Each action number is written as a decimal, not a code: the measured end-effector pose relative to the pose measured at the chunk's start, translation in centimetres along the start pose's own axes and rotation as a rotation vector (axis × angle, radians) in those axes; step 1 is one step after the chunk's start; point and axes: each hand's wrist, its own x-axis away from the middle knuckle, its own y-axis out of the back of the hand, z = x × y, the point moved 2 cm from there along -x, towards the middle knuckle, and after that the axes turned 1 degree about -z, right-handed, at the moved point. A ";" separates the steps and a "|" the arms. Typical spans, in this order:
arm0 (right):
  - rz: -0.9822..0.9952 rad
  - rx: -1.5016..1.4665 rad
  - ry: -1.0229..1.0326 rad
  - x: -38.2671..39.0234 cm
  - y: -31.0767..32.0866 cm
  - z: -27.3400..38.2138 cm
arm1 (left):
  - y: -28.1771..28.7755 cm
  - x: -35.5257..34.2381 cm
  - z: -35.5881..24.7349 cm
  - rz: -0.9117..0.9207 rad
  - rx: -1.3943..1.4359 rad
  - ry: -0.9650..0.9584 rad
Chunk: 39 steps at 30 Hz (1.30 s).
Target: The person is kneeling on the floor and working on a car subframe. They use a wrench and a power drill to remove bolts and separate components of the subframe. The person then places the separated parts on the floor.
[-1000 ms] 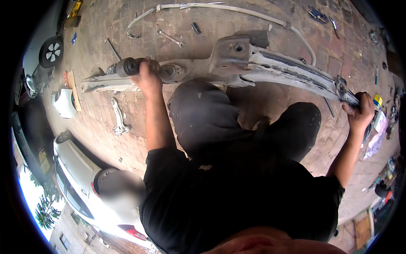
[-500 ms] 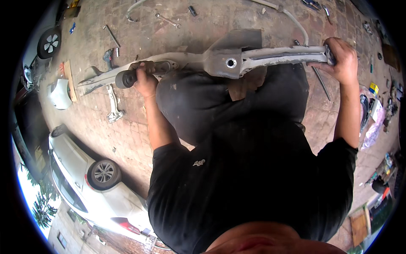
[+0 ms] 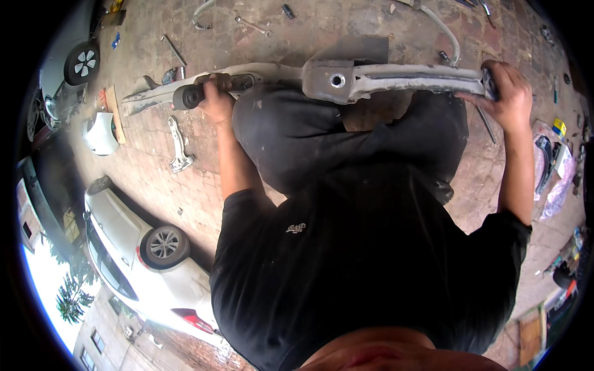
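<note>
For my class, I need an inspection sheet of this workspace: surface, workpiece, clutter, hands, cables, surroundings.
Surface: paved floor, stained in places.
Workpiece: long grey metal beam, with a hole in its wider middle section.
Clutter: wrench, thin metal bar, pale metal arm and curved grey tube, lying apart.
Hands: left hand grips a dark cylindrical part; right hand grips the beam's right end.
Cables: nothing seen.
Surroundings: white car, lower left.

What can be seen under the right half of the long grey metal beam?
Past the near edge of the beam, dark trousers, paved floor and part of a thin rod by the right hand are visible. What lies directly beneath the beam is covered.
</note>
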 end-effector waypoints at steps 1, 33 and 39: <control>-0.004 0.040 -0.009 0.0 0.3 -0.1 | -0.2 -0.8 0.8 0.021 0.015 -0.002; -0.049 0.265 -0.260 4.7 0.7 6.2 | -2.1 -2.4 1.4 -0.109 -0.082 -0.075; -0.066 0.274 -0.244 4.5 0.6 5.8 | -2.0 -2.6 1.0 -0.073 -0.138 -0.035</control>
